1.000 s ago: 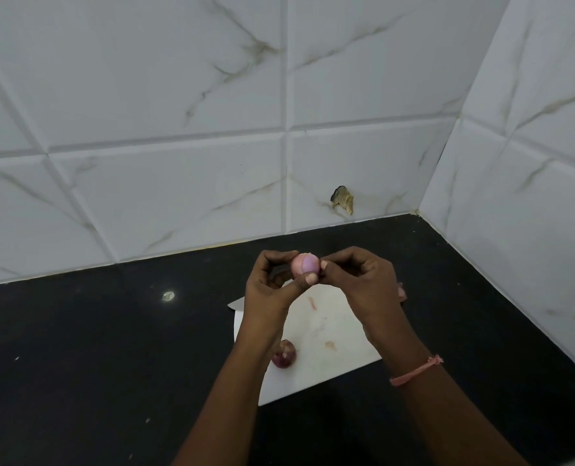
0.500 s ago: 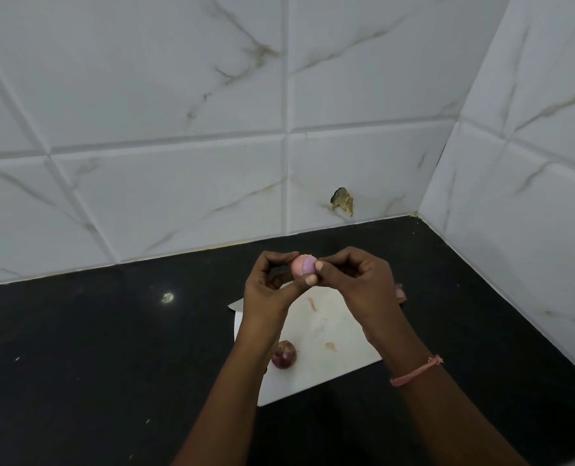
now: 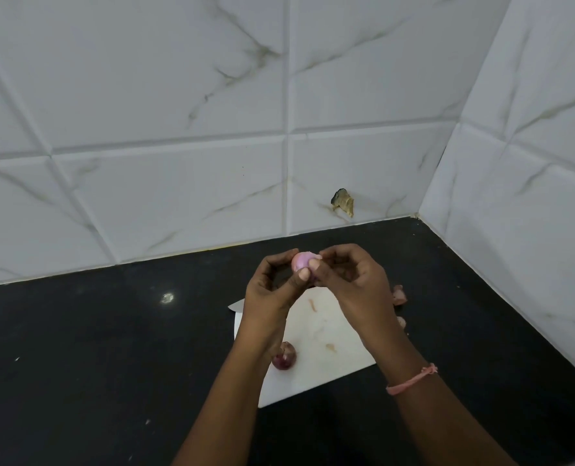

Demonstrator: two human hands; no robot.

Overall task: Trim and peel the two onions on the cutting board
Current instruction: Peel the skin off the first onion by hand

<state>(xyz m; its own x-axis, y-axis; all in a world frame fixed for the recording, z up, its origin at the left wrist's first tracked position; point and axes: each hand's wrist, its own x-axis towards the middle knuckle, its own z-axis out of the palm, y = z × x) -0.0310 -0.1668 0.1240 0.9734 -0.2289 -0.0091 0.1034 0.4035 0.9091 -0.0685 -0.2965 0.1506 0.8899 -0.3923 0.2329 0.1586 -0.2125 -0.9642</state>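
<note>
Dim, even indoor light; wide-angle view with bent edges.

Little shadow is cast. A small bright glare spot (image 3: pixel 167 297) is seen on the glossy black counter (image 3: pixel 77 348), pointing to an overhead source. The white wall tiles (image 3: pixel 178 95) are rendered greyish-blue, and their grout lines are bowed toward the edges. Fine detail is softened throughout; dark areas are muddied.

Both forearms reach fwd, hands raised and meeting at centre. L hand (image 3: pixel 272 290): fingers curled, thumb and fingertips pinching the onion (image 3: pixel 302 261). R hand (image 3: pixel 356 284): fingers curled, tips pinching at the onion's right side. Pink band (image 3: pixel 412 381) on R wrist.
</note>
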